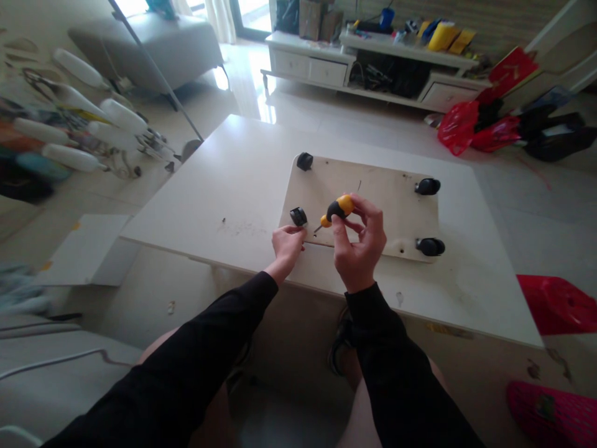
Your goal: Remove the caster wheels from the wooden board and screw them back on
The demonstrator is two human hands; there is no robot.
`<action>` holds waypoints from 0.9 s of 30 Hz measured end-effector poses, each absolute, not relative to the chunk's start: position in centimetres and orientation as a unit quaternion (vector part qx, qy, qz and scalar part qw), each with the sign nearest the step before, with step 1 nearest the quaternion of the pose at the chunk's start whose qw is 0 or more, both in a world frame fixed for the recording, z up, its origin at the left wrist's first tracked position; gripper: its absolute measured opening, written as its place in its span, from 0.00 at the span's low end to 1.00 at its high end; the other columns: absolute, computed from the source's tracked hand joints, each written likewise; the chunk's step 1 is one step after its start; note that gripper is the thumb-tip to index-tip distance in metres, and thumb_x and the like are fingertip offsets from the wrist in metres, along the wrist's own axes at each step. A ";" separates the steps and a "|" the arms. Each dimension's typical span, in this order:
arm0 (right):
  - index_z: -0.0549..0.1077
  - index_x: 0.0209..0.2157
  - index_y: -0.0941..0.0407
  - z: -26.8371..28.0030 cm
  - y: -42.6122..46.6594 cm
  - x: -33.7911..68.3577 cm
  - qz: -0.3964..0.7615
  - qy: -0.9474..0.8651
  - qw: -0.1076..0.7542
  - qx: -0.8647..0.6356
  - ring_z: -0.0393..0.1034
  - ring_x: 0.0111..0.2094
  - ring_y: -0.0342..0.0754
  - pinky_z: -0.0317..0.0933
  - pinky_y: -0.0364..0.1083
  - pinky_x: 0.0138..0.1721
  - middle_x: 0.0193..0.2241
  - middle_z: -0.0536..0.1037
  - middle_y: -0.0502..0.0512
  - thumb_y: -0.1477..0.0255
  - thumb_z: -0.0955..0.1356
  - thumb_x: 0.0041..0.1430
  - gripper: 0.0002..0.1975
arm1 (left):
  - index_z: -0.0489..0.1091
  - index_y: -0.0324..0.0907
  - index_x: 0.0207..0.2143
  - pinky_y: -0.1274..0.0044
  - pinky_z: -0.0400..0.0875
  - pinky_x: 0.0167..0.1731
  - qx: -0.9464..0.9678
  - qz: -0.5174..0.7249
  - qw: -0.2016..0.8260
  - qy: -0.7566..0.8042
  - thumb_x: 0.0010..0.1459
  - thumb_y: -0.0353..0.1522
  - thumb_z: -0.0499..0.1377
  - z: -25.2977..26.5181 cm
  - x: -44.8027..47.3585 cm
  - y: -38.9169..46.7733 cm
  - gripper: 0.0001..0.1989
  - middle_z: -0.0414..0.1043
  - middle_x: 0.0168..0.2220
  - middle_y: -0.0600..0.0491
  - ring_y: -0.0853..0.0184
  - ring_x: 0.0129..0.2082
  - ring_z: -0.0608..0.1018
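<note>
A flat pale board (336,186) lies on the white table, with black caster wheels at its corners. Held in my right hand (361,242) is a yellow and black screwdriver (336,210), tilted so its tip points down and left to a small hole in the board. At the near left corner, the fingers of my left hand (286,247) are pressed together beside a caster wheel (298,216). What they pinch, if anything, is hidden. The other casters are a far left one (305,162), a far right one (428,186) and a near right one (430,247).
The white table (224,180) carries dark crumbs left of the board. Beyond it stands a low white cabinet (308,62) loaded with boxes and tools. Red bags (459,127) lie at right. A white-padded frame (93,124) and a white box (84,249) are at left.
</note>
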State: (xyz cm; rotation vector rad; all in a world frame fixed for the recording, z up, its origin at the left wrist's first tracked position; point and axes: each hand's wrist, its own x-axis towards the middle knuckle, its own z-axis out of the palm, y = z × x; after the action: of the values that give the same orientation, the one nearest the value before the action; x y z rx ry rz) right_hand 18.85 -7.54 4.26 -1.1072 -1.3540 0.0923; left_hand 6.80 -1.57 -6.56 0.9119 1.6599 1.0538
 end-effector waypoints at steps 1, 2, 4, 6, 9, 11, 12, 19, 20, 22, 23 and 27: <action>0.72 0.59 0.45 4.3 -7.5 18.9 0.039 -0.593 0.639 -0.488 0.80 0.53 0.49 0.83 0.47 0.42 0.53 0.81 0.54 0.73 0.70 0.67 0.21 | 0.83 0.38 0.34 0.76 0.68 0.18 0.373 0.433 0.463 0.678 0.48 0.34 0.70 -6.5 6.8 -1.6 0.11 0.78 0.23 0.50 0.67 0.17 0.76; 0.72 0.59 0.45 4.3 -7.5 19.0 0.039 -0.593 0.637 -0.491 0.80 0.53 0.49 0.83 0.47 0.42 0.53 0.81 0.54 0.73 0.70 0.67 0.20 | 0.83 0.38 0.34 0.77 0.68 0.18 0.371 0.437 0.461 0.677 0.48 0.34 0.70 -6.5 6.9 -1.6 0.10 0.77 0.23 0.50 0.67 0.17 0.75; 0.72 0.59 0.45 4.3 -7.6 19.2 0.039 -0.593 0.636 -0.492 0.80 0.53 0.49 0.83 0.46 0.42 0.53 0.81 0.54 0.73 0.70 0.67 0.21 | 0.82 0.38 0.35 0.77 0.67 0.17 0.358 0.451 0.469 0.670 0.49 0.33 0.69 -6.2 7.0 -1.7 0.10 0.76 0.22 0.52 0.68 0.16 0.74; 0.72 0.59 0.45 4.3 -7.6 19.3 0.037 -0.594 0.634 -0.494 0.80 0.53 0.48 0.83 0.46 0.42 0.53 0.82 0.53 0.73 0.70 0.66 0.21 | 0.82 0.38 0.34 0.78 0.66 0.17 0.345 0.461 0.483 0.660 0.49 0.31 0.68 -6.0 7.1 -1.7 0.09 0.74 0.21 0.54 0.70 0.15 0.72; 0.72 0.58 0.45 4.2 -7.6 19.5 0.039 -0.596 0.629 -0.497 0.80 0.52 0.48 0.83 0.46 0.41 0.53 0.81 0.53 0.73 0.70 0.67 0.20 | 0.81 0.37 0.31 0.79 0.64 0.16 0.339 0.464 0.491 0.655 0.48 0.29 0.67 -5.6 7.3 -1.8 0.06 0.73 0.20 0.55 0.71 0.15 0.70; 0.72 0.59 0.45 4.2 -7.6 19.6 0.046 -0.596 0.629 -0.497 0.80 0.52 0.49 0.83 0.46 0.42 0.52 0.81 0.53 0.72 0.70 0.67 0.20 | 0.80 0.38 0.30 0.79 0.63 0.15 0.338 0.462 0.490 0.657 0.47 0.29 0.67 -5.4 7.3 -1.8 0.05 0.72 0.19 0.55 0.72 0.14 0.70; 0.72 0.58 0.45 4.2 -7.6 19.6 0.048 -0.596 0.630 -0.497 0.80 0.52 0.49 0.83 0.46 0.42 0.52 0.81 0.53 0.72 0.70 0.67 0.20 | 0.80 0.38 0.29 0.79 0.62 0.15 0.338 0.461 0.489 0.659 0.48 0.30 0.67 -5.4 7.3 -1.8 0.05 0.72 0.19 0.55 0.72 0.14 0.69; 0.73 0.58 0.46 4.3 -7.7 19.8 0.041 -0.597 0.627 -0.499 0.80 0.51 0.48 0.82 0.46 0.41 0.51 0.81 0.53 0.72 0.70 0.67 0.20 | 0.79 0.38 0.30 0.79 0.64 0.16 0.329 0.471 0.494 0.652 0.46 0.31 0.68 -5.5 7.3 -1.8 0.07 0.73 0.21 0.55 0.72 0.15 0.70; 0.73 0.58 0.45 4.3 -7.7 19.9 0.045 -0.598 0.626 -0.498 0.80 0.51 0.48 0.82 0.45 0.41 0.51 0.81 0.53 0.72 0.70 0.66 0.20 | 0.79 0.38 0.31 0.79 0.64 0.17 0.328 0.471 0.499 0.650 0.46 0.31 0.68 -5.5 7.3 -1.8 0.07 0.72 0.20 0.56 0.72 0.15 0.69; 0.73 0.58 0.45 4.3 -7.7 20.0 0.053 -0.597 0.623 -0.502 0.79 0.51 0.48 0.82 0.45 0.41 0.51 0.81 0.53 0.72 0.70 0.66 0.20 | 0.79 0.38 0.31 0.79 0.63 0.16 0.324 0.468 0.508 0.646 0.46 0.30 0.68 -5.6 7.2 -1.8 0.07 0.71 0.20 0.56 0.73 0.15 0.68; 0.73 0.58 0.45 4.2 -7.7 20.0 0.057 -0.596 0.622 -0.504 0.79 0.51 0.48 0.82 0.45 0.41 0.51 0.81 0.53 0.72 0.70 0.66 0.20 | 0.79 0.38 0.31 0.79 0.63 0.16 0.324 0.467 0.510 0.645 0.46 0.30 0.68 -5.6 7.2 -1.8 0.07 0.71 0.19 0.57 0.73 0.14 0.68; 0.73 0.57 0.45 4.3 -7.7 20.1 0.057 -0.591 0.627 -0.504 0.80 0.50 0.47 0.82 0.45 0.40 0.51 0.81 0.52 0.72 0.71 0.66 0.19 | 0.78 0.39 0.29 0.79 0.63 0.16 0.340 0.467 0.506 0.641 0.47 0.33 0.70 -5.8 6.9 -1.8 0.08 0.71 0.20 0.56 0.72 0.15 0.69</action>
State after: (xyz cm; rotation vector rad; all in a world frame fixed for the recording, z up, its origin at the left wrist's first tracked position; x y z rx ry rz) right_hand 20.09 -7.70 4.28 -1.1556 -1.3551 0.1304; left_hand 6.94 -1.76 -5.81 0.8201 1.5458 1.1258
